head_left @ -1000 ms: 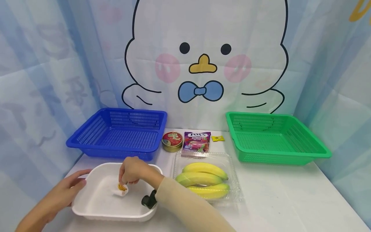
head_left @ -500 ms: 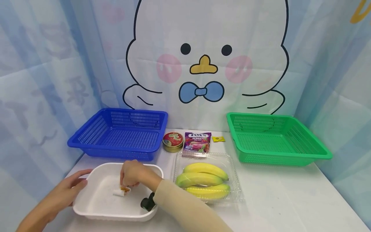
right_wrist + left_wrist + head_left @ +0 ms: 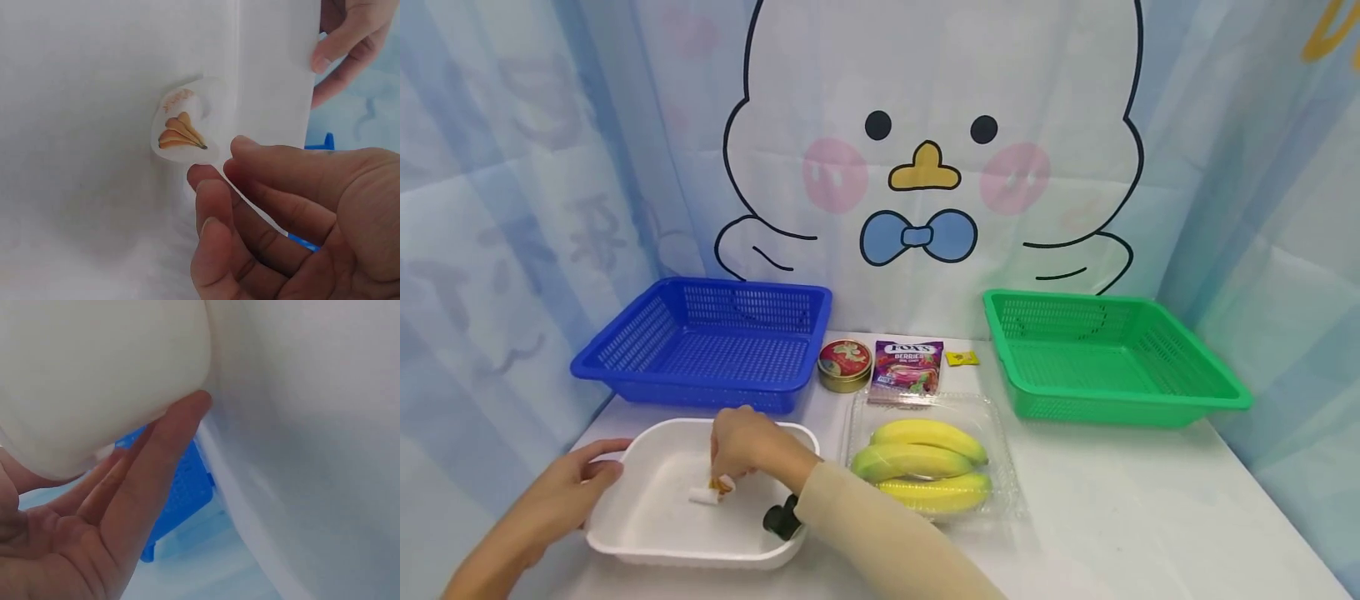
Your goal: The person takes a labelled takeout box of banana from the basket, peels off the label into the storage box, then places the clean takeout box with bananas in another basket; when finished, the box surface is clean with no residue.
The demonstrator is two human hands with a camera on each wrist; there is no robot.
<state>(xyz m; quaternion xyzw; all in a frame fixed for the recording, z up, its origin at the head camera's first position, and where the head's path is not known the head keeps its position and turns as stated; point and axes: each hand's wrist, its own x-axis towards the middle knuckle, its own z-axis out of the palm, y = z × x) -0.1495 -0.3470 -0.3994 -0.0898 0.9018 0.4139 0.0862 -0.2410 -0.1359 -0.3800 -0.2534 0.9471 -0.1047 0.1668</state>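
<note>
Head view: a white tub [image 3: 647,517] stands on the bench [image 3: 1150,500] at the lower left of the frame. The left hand [image 3: 572,492] grips its left side; the right hand [image 3: 745,446], fingers bent downward, reaches inside to a small white piece [image 3: 703,496] with a banana picture, near the middle of the tub. At lower centre, a clear box [image 3: 958,408] contains three bananas [image 3: 912,462]. Behind it are a round tin [image 3: 845,362], a purple candy bag [image 3: 906,367] and a yellow packet [image 3: 962,357], between the blue basket [image 3: 722,354] and the green basket [image 3: 1120,367].

Left wrist view: the tub fills the upper left; fingers of the left hand lie against its outside, with the blue basket beyond.

Right wrist view: the white piece occupies upper centre, banana picture visible. The right hand's bent fingertips are at its lower edge; whether they pinch it cannot be told. The left hand shows at upper right, thumb on the tub's rim.
</note>
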